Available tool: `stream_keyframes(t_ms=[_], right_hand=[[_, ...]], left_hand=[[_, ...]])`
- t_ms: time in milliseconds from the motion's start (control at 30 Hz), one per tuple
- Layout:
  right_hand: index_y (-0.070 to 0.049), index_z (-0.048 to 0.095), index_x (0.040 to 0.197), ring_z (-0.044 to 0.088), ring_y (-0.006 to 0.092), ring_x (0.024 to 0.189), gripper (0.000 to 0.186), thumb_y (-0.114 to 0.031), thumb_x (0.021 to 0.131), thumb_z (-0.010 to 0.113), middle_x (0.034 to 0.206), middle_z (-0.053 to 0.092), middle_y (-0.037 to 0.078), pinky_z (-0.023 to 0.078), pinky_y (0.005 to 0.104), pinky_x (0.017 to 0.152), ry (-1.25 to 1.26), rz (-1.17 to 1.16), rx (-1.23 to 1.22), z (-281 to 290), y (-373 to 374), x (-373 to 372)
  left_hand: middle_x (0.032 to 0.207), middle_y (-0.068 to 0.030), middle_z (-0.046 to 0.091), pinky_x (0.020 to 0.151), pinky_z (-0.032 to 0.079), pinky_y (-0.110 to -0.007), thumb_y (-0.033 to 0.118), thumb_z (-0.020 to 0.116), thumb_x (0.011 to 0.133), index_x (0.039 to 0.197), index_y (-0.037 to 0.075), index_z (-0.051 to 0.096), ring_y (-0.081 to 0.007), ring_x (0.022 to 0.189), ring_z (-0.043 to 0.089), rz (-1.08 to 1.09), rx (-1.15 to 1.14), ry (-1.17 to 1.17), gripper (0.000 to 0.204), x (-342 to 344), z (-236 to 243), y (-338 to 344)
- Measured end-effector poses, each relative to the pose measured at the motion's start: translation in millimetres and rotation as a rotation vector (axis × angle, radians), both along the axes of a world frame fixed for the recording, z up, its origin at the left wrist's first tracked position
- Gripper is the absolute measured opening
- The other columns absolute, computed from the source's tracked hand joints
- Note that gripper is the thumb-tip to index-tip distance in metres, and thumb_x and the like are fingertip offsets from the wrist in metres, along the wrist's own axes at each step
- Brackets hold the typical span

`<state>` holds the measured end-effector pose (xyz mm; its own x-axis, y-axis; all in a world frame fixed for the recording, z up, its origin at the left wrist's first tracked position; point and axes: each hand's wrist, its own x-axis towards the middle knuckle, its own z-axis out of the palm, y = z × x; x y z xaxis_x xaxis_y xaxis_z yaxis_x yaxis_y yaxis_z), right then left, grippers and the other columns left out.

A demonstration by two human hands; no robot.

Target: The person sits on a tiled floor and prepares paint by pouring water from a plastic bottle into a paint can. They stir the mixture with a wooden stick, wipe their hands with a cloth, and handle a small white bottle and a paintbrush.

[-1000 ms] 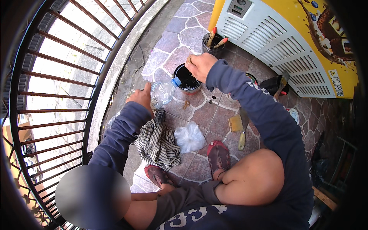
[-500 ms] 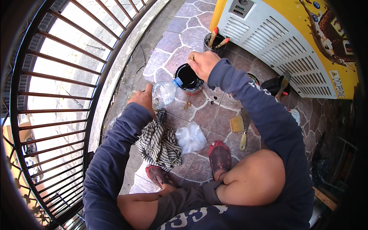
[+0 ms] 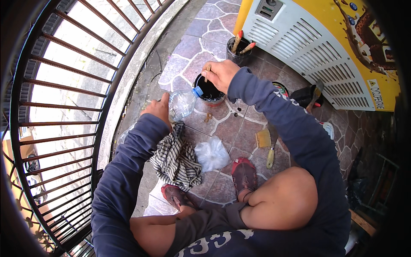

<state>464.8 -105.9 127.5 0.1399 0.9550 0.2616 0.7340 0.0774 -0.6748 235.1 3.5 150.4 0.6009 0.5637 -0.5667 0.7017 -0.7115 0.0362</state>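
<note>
A stone-patterned tiled floor (image 3: 224, 128) spreads beneath everything, with a can of black paint (image 3: 215, 103) standing on it. A black barred metal gate (image 3: 64, 106) curves well to the left of the can, and a yellow-and-white vented cabinet (image 3: 299, 47) stands to the can's right, toward the far side. A dark-and-pale striped cloth (image 3: 176, 160) lies crumpled on the near side of the can, a little to its left. At the can's left, a clear plastic bottle (image 3: 180, 106) is tipped on its side, its blue-ringed neck at the can's rim; the left hand (image 3: 157, 107) grasps it at the end away from the can, so the bottle lies between that hand and the can. Whether any liquid is running out cannot be told. Beyond the can, slightly right, a black pot (image 3: 232, 56) holds two red-tipped brushes (image 3: 237, 41). A translucent plastic bag (image 3: 212, 154) lies directly on the can's near side, and a flat paintbrush (image 3: 263, 138) to its near right. The right hand (image 3: 223, 73), over the can's far right rim, pinches a thin wooden stick (image 3: 207, 73) between thumb and fingers; the stick slants down toward the can's mouth. A small brown curl (image 3: 208, 117) lies just on the can's near side.
</note>
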Motion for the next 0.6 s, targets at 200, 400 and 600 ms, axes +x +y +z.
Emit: stream_keyframes(t_ms=[200,400,600], right_hand=[[-0.003,0.061,0.092,0.064,0.0372,0.067,0.020,-0.021,0.096,0.054,0.069,0.063,0.018,0.050,0.0418,0.062,-0.093,-0.083,-0.178,1.4,-2.1,3.7],[-0.003,0.061,0.093,0.064,0.0365,0.067,0.020,-0.021,0.096,0.055,0.070,0.064,0.017,0.050,0.0405,0.062,-0.212,-0.208,-0.147,0.6,-4.3,2.6],[-0.005,0.063,0.095,0.065,0.0384,0.075,0.021,-0.024,0.095,0.054,0.077,0.066,0.019,0.051,0.0436,0.068,-0.028,-0.085,-0.187,-0.6,-3.1,3.8]], left_hand=[[0.104,-0.0235,0.061,0.081,0.054,-0.050,0.014,0.074,0.066,0.121,0.011,0.039,-0.0423,0.099,0.065,-0.002,0.011,-0.017,0.066,-0.1,1.3,-0.6],[0.103,-0.0242,0.061,0.082,0.054,-0.050,0.013,0.073,0.066,0.121,0.011,0.039,-0.0423,0.098,0.065,-0.005,0.006,-0.015,0.064,-0.5,0.1,-0.3],[0.103,-0.0239,0.061,0.081,0.054,-0.051,0.013,0.074,0.065,0.121,0.012,0.039,-0.0423,0.097,0.065,0.006,0.014,-0.014,0.066,-0.3,-0.1,-1.0]])
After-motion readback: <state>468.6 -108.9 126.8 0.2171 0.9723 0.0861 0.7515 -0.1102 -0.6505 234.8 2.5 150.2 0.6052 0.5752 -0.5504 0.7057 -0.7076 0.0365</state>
